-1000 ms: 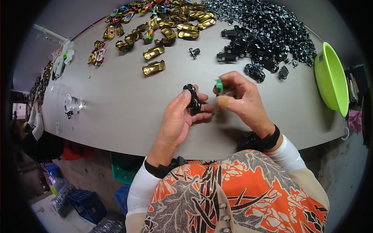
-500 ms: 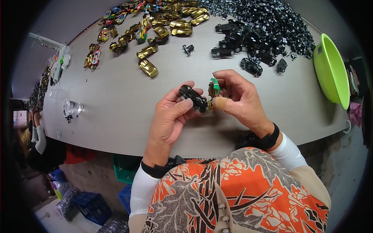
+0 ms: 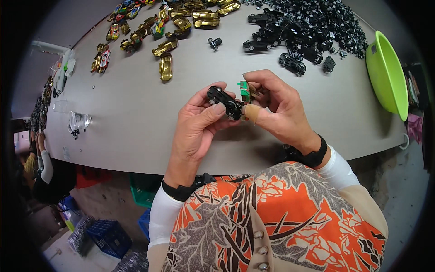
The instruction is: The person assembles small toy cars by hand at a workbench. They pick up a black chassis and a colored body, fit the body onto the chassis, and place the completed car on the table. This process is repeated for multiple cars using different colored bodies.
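Over the near middle of the table, my left hand [image 3: 195, 121] grips a black toy car chassis [image 3: 221, 100] with small wheels, the thumb pressed along its near side. Close against it on the right, my right hand [image 3: 282, 106] pinches a green toy car body [image 3: 244, 92] between thumb and fingers; a tan bandage wraps the thumb. The chassis and the green body are side by side, and whether they touch is hard to tell. Part of the green body is hidden behind my right fingers. Beyond my hands, a gold toy car body [image 3: 166, 68] lies on the table.
More gold and coloured car bodies [image 3: 181, 23] lie at the back left. A heap of black chassis and small wheel parts [image 3: 308, 31] covers the back right. A lime-green basin [image 3: 386, 77] stands at the right edge, a clear plastic cup [image 3: 78, 122] at the left. Another person [image 3: 45, 167] works at far left.
The green car body has turned in my right fingers and sits slightly higher and further left. My left hand keeps its hold on the chassis. The whole view has shifted slightly.
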The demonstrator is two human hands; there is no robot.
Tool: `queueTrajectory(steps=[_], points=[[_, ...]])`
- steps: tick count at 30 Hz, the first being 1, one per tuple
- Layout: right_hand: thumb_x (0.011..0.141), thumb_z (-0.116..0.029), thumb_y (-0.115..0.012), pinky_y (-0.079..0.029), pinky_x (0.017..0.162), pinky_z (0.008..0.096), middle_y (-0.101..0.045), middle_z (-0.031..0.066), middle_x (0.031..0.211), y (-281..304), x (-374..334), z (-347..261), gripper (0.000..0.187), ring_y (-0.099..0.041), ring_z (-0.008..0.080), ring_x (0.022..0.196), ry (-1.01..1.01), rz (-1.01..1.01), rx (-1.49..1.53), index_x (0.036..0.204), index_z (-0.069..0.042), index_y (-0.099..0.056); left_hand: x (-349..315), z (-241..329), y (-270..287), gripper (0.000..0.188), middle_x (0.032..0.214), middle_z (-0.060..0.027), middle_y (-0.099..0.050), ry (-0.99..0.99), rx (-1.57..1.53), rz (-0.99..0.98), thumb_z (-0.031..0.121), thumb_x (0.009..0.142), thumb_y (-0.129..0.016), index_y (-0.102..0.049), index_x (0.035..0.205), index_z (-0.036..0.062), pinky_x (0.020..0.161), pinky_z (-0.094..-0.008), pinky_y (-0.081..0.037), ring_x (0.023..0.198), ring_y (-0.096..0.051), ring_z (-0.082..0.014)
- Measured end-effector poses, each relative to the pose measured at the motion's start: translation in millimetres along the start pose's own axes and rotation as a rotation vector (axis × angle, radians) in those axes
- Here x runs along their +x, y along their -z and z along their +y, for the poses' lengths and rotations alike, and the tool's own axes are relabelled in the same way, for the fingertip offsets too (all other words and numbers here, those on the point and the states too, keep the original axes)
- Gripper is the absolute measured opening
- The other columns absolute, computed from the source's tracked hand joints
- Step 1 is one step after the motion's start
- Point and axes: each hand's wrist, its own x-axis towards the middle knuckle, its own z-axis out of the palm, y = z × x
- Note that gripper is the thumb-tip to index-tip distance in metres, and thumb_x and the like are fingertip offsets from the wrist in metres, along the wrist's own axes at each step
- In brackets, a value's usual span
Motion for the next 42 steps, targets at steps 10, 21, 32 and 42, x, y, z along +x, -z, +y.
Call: queueTrajectory(steps=[10, 21, 32, 42], points=[[0.075, 0.001, -0.058, -0.046, 0.057, 0.0211, -0.054, 0.0074, 0.097, -6.4, -1.9, -1.4, 0.036, -0.053, 0.0083, 0.07, 0.015, -0.084, -0.063, 0.11, 0.002, -0.05, -6.3, 4.2, -6.8, 0.046, 0.102, -0.0119, -0.061, -0.027, 0.174, -0.042, 0.001, 0.075, -0.065, -0.052, 0.118, -0.0029, 0.073, -0.0355, -0.057, 0.089, -0.063, -0.0216], [0.074, 0.002, -0.058, -0.045, 0.056, 0.0209, -0.054, 0.0063, 0.095, -3.5, -1.3, -1.4, 0.031, -0.054, 0.0089, 0.073, -0.01, -0.151, -0.038, 0.105, -0.001, -0.055, -7.0, 0.1, -7.4, 0.042, 0.099, -0.0078, -0.06, -0.111, 0.257, -0.055, -0.007, 0.075, -0.066, -0.058, 0.115, 0.0015, 0.068, -0.0261, -0.057, 0.084, -0.061, -0.0152], [0.069, 0.002, -0.068, -0.041, 0.054, 0.0225, -0.05, 0.0032, 0.081, -2.1, -1.4, 2.8, 0.032, -0.049, 0.0094, 0.065, 0.166, -0.049, -0.256, 0.099, -0.004, -0.057, -14.5, -3.2, -23.4, 0.041, 0.113, -0.0106, -0.056, -0.445, 0.96, -0.128, 0.005, 0.09, -0.05, -0.044, 0.131, 0.0001, 0.087, -0.0244, -0.042, 0.1, -0.056, -0.0153], [0.083, -0.003, -0.057, -0.047, 0.058, 0.021, -0.052, 0.0021, 0.084, 21.8, 1.0, -0.3, 0.008, -0.052, 0.0067, 0.069, -0.172, -0.159, 0.307, 0.09, 0.002, -0.057, -16.5, 7.2, -1.1, 0.03, 0.101, -0.0105, -0.06, 0.055, 0.471, -0.098, 0.004, 0.079, -0.065, -0.056, 0.106, -0.0011, 0.077, -0.0255, -0.05, 0.086, -0.061, -0.0148]])
